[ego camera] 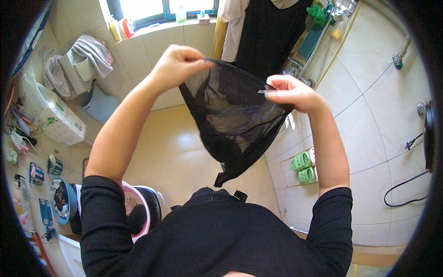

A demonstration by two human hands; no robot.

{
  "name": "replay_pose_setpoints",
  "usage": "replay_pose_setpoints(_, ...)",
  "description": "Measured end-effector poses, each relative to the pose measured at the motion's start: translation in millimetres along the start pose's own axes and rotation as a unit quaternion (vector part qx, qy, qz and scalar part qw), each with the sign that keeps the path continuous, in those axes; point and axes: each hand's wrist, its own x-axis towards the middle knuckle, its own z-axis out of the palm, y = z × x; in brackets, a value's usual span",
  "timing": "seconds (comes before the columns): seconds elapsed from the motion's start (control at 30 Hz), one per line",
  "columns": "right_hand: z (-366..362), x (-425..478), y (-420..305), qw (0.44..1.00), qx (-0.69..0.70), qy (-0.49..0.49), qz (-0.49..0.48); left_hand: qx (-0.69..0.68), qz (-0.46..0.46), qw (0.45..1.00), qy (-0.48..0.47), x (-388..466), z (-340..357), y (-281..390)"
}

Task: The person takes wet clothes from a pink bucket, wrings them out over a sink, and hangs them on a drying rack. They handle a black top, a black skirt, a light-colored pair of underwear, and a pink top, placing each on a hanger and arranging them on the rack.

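A sheer black garment (238, 104) hangs stretched between my two hands in front of my body. My left hand (180, 65) pinches its upper edge at the left, thumb against fingers. At the right, my right hand (294, 91) grips the same edge, a small whitish tag (263, 92) showing by the thumb. The fabric narrows downward to a dark, bunched end (223, 175) above the floor. Behind it, a black sleeveless garment (268, 34) and a white one (232, 29) hang near the window.
To my left stand a pink basin (147, 211) holding cloth and a blue basin (71, 202) with dark and white items. Bottles (128, 27) line the windowsill. Green clogs (301, 161) sit in a rack on the right wall. A black cable (387, 194) hangs farther right.
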Motion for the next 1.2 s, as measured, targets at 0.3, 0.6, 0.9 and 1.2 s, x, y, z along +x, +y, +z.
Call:
replay_pose_setpoints(0.3,94,3,161,0.967,0.253,0.007,0.027,0.203,0.07,0.964,0.155,14,-44,71)
replay_pose_setpoints(0.6,83,41,193,0.927,-0.132,0.349,-0.043,0.07,-0.125,0.98,0.14,-15,-100,43)
replay_pose_setpoints(0.9,13,41,144,0.727,-0.261,0.611,-0.171,-0.094,-0.163,0.954,0.235,-61,-135,8)
replay_pose_setpoints(1.2,-58,14,97,0.892,-0.26,0.36,-0.084,0.135,-0.229,0.955,0.131,-85,-150,-51)
